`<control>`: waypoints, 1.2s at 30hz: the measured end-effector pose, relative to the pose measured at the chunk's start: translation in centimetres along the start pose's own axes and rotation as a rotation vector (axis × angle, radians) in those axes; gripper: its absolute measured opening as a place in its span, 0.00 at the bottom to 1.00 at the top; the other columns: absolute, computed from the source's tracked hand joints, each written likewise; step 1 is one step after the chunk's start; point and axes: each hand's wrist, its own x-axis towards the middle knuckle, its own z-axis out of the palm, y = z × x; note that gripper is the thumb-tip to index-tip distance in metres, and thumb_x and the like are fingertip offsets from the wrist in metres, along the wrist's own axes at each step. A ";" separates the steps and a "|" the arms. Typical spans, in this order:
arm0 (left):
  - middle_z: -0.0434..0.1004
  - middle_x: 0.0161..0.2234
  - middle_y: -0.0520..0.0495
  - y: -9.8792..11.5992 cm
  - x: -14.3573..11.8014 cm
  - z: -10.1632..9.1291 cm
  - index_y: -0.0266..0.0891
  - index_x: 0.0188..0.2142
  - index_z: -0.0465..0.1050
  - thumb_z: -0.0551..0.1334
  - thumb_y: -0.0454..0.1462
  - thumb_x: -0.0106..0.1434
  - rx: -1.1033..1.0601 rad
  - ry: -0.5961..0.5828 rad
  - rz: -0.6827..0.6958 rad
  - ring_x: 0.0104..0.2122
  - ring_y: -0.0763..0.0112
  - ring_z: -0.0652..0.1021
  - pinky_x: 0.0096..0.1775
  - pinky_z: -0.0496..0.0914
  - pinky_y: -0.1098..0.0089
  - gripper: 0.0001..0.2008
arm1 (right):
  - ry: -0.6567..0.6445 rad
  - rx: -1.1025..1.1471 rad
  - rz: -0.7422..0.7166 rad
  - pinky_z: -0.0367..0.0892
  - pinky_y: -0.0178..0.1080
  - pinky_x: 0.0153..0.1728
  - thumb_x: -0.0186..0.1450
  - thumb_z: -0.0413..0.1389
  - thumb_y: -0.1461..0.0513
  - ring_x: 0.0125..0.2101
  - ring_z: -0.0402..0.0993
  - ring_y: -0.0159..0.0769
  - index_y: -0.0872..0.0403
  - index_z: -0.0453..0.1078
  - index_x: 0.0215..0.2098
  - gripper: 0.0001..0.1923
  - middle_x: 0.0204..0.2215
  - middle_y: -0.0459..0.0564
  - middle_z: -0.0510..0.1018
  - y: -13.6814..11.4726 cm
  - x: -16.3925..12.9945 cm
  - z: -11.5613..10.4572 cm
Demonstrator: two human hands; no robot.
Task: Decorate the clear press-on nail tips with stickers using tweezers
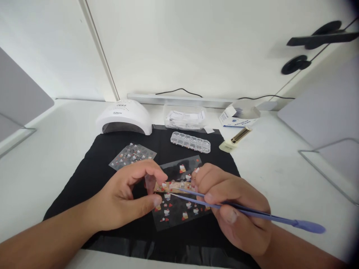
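Note:
My left hand [126, 196] holds a clear nail sticker sheet [174, 218] by its left side, thumb and index finger at the edge. Small white-and-red cartoon cat stickers dot the sheet. A skin-toned strip shows across its middle, seemingly a finger behind the clear film. Purple tweezers [246, 213] are gripped in my right hand [238, 201], with the handle end pointing right. Their two tips are slightly apart over the middle of the sheet, close to the stickers. Whether a sticker is between the tips, I cannot tell.
A black cloth [112, 244] covers the white table. More sticker sheets [131, 155] lie at left. Behind stand a white nail lamp [123, 116], a clear box [185, 117], a rhinestone case [190, 142], a gold-capped polish bottle [235, 140] and an open carton [239, 116].

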 end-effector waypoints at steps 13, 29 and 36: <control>0.78 0.32 0.49 0.2 0.6 -0.5 0.40 0.36 0.76 0.64 0.26 0.62 0.094 0.019 0.083 0.30 0.74 0.77 0.35 0.71 0.74 0.08 | 0.009 -0.004 -0.001 0.70 0.50 0.35 0.66 0.54 0.63 0.30 0.71 0.41 0.55 0.77 0.40 0.10 0.26 0.53 0.74 0.0 0.0 0.0; 0.72 0.33 0.53 -0.5 0.0 -0.4 0.44 0.43 0.71 0.65 0.30 0.63 -0.008 0.011 -0.042 0.31 0.77 0.73 0.35 0.69 0.78 0.11 | -0.075 -0.025 -0.004 0.73 0.48 0.32 0.66 0.53 0.65 0.30 0.71 0.40 0.56 0.77 0.39 0.10 0.27 0.53 0.75 -0.3 0.7 0.1; 0.72 0.34 0.53 -0.7 -0.1 -0.2 0.45 0.45 0.71 0.66 0.30 0.63 -0.053 0.023 -0.061 0.32 0.78 0.72 0.35 0.69 0.80 0.13 | -0.106 -0.005 -0.010 0.73 0.48 0.33 0.66 0.53 0.65 0.31 0.72 0.40 0.57 0.76 0.39 0.10 0.26 0.53 0.74 -0.3 0.9 0.1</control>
